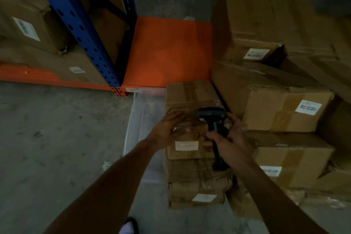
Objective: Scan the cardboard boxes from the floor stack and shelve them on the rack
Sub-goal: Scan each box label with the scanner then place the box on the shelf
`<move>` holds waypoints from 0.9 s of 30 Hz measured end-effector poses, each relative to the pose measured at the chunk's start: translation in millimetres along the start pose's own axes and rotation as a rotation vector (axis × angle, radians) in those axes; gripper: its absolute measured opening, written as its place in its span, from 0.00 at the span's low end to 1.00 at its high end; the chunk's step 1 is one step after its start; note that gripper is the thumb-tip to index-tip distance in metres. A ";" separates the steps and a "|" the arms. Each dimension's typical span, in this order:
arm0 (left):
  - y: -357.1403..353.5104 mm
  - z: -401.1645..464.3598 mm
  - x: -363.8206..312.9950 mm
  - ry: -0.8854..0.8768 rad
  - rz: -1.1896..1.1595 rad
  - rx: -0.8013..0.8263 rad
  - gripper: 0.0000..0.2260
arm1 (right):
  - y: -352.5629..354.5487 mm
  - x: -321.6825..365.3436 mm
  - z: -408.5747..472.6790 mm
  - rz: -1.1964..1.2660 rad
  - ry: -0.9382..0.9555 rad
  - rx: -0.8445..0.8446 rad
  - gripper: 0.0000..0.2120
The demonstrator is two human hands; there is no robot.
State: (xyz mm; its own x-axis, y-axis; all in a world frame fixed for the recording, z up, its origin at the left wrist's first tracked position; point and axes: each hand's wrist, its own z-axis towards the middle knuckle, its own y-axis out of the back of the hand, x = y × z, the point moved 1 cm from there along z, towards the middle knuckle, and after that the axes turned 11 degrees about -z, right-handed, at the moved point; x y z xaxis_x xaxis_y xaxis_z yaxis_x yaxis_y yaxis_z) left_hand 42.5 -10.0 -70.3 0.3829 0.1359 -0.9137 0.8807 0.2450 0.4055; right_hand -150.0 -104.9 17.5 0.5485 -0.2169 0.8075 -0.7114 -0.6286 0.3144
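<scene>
While the top box [190, 119] is sitting on the floor stack [197, 180] beside the rack [167, 51], its taped, crumpled cardboard is looking soft, so gripping opposite bottom edges seems wisest. The left hand [169, 131] is lying flat and open on it; the right hand [229, 138] is closing around a scanner [212, 119].

A taped cardboard box [191, 118] is lying atop a second box [197, 182] — white labels facing forward — beside the orange rack shelf [169, 51].
</scene>
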 end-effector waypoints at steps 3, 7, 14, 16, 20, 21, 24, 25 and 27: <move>3.1 0.1 9.3 0.008 0.107 0.076 0.27 | -11.2 -36.7 -47.7 -0.175 0.129 -0.064 0.34; 2.5 -1.1 10.2 0.067 0.137 0.101 0.31 | -33.8 -72.9 -91.8 -0.228 0.173 -0.123 0.36; 4.3 -3.4 4.8 0.215 0.092 0.143 0.31 | -49.9 -79.5 -95.7 -0.085 0.158 -0.121 0.31; 6.3 -3.1 1.2 0.256 0.087 0.165 0.31 | -54.4 -81.5 -96.6 -0.102 0.152 -0.128 0.31; 5.9 -0.7 -7.1 0.282 0.111 0.186 0.30 | -62.1 -78.8 -95.4 -0.172 0.129 -0.250 0.32; 5.4 -0.6 -8.4 0.285 0.114 0.189 0.30 | -63.9 -79.2 -93.8 -0.200 0.130 -0.266 0.31; 4.9 -1.4 -10.5 0.291 0.117 0.193 0.30 | -66.5 -80.0 -91.3 -0.219 0.148 -0.279 0.27; 4.9 -1.7 -11.1 0.283 0.120 0.188 0.29 | -66.8 -80.4 -90.5 -0.214 0.166 -0.281 0.27; 4.4 -2.3 -12.2 0.258 0.113 0.169 0.29 | -67.7 -79.9 -89.2 -0.203 0.181 -0.276 0.26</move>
State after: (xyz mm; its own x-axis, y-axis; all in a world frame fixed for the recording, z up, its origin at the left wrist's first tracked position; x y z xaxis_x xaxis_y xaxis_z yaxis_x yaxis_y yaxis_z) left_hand 41.1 -8.4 -57.3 0.4166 0.3975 -0.8176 0.8786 0.0549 0.4744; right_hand -184.8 21.6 -23.8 0.6215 0.0423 0.7822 -0.7013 -0.4149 0.5797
